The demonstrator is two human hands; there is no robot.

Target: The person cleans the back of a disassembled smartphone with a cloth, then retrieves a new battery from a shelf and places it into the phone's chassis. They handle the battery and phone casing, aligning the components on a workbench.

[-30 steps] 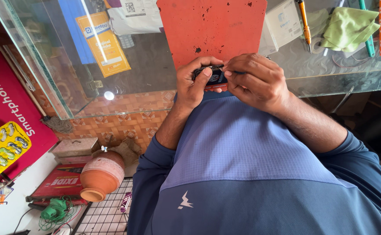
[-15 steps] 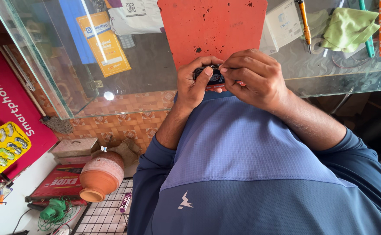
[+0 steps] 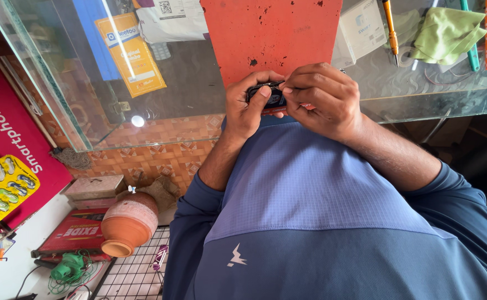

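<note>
My left hand (image 3: 247, 103) and my right hand (image 3: 320, 97) meet at the near edge of a glass counter (image 3: 171, 105), both closed around a small black device (image 3: 265, 94). My left thumb presses on its dark top. My right fingers pinch a thin metal tool at the device's right end; its tip is hidden. The device lies at the lower edge of a red work mat (image 3: 271, 33) on the counter.
On the counter lie a screwdriver with an orange handle (image 3: 389, 25), a green cloth (image 3: 443, 33), a white box (image 3: 363, 28) and a yellow leaflet (image 3: 132, 55). Below left stand a clay pot (image 3: 128, 222), flat boxes (image 3: 93, 189), a green cable (image 3: 65, 269) and a wire grid (image 3: 138, 272).
Both hands have shifted slightly on the device, the right fingers closing further over its right end. Nothing was picked up or put down.
</note>
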